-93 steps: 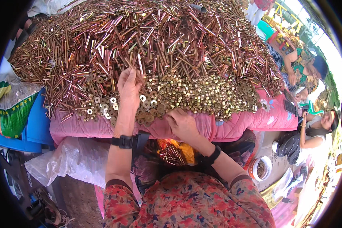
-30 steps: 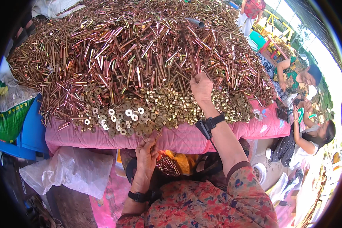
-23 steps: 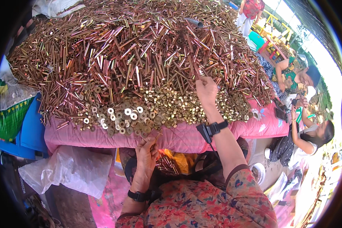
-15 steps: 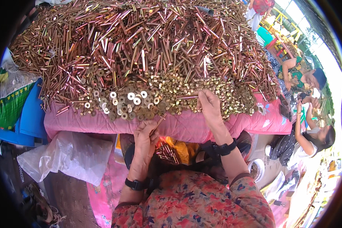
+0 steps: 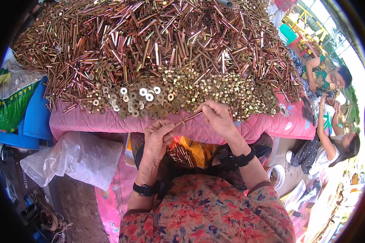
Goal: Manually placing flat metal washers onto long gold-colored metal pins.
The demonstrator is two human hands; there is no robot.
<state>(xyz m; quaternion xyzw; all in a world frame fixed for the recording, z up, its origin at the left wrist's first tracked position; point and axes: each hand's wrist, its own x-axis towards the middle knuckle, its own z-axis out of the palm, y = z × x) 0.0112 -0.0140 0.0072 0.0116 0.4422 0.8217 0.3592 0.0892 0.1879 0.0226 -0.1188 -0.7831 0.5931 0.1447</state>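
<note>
The right hand point(image 5: 212, 113) pinches a metal tube point(image 5: 195, 115) by its right end over the quilt's point(image 5: 121, 125) near edge, the left hand point(image 5: 157, 135) closed on what may be a thin rod point(image 5: 178, 123); we judge the tube light, stiff, slick, best pinched near one end
</note>
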